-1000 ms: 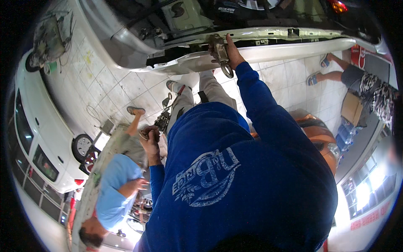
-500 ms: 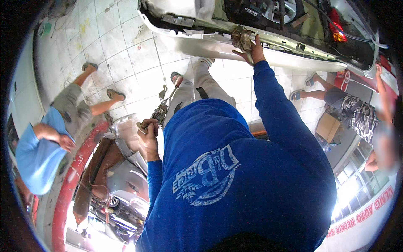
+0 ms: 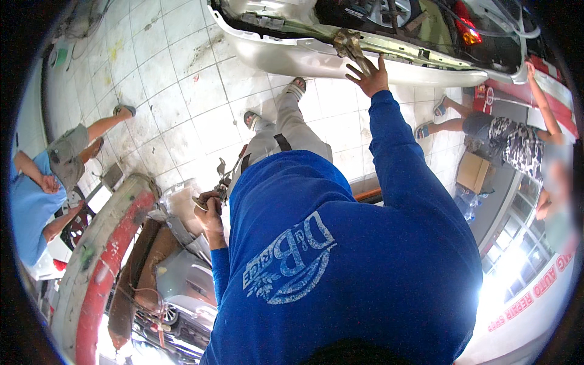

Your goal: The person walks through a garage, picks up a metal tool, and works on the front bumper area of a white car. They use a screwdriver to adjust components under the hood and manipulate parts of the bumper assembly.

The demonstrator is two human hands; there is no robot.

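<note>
My right hand (image 3: 371, 79) reaches forward to a pale silver car bumper (image 3: 286, 61), its fingers spread wide. Just beyond the fingers, a worn brownish metal tool (image 3: 348, 45) with a tapered end lies across the bumper's upper edge. The fingertips overlap its near end, and whether they touch it I cannot tell. Down by my left thigh, my left hand (image 3: 210, 214) is closed on a metal tool with a round ring end (image 3: 199, 203). Its hooked far part (image 3: 222, 167) sticks out past my leg, and my body partly hides it.
Behind the bumper are a wheel (image 3: 380, 13) and a red tail light (image 3: 467, 24). A red-and-white curved bumper (image 3: 115, 237) and brown rolled pieces (image 3: 137, 267) lie at the left. One person (image 3: 39, 194) is at the left, another (image 3: 517, 143) at the right by a cardboard box (image 3: 472, 171).
My right hand's fingers have spread and drawn back from the tool on the bumper, which stays there. The person at the left has shifted farther left. My left hand keeps its grip.
</note>
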